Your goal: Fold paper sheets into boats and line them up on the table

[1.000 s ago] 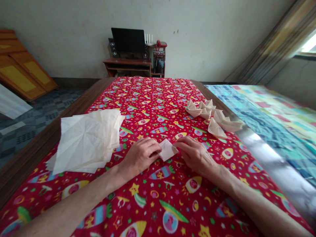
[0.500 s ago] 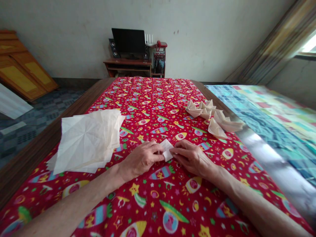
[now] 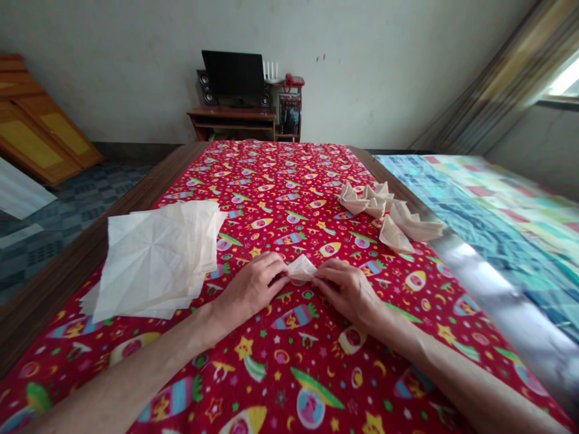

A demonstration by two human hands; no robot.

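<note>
A small piece of folded white paper point(image 3: 302, 268) lies between my two hands, over the middle of a red patterned cloth point(image 3: 289, 337). Its upper edge comes to a point, and its lower edge runs nearly straight. My left hand point(image 3: 260, 278) pinches its left corner between thumb and fingers. At the opposite corner, my right hand point(image 3: 346, 286) pinches it in the same way. To the left lies a stack of creased, thin white paper sheets point(image 3: 154, 259). Several folded paper shapes point(image 3: 398, 220) with pointed tips are grouped at the right.
The cloth covers a table with a dark wooden edge point(image 3: 131, 202). Beyond it stands a small desk point(image 3: 230, 114) with a black monitor point(image 3: 233, 75) and speakers. A bed with a blue checked cover point(image 3: 452, 205) adjoins the right side. An orange cabinet point(image 3: 49, 129) stands at the far left.
The paper between my hands has gone from a diamond-like square to a flatter triangle, its lower part folded up. My left hand has shifted slightly left, now gripping the corner.
</note>
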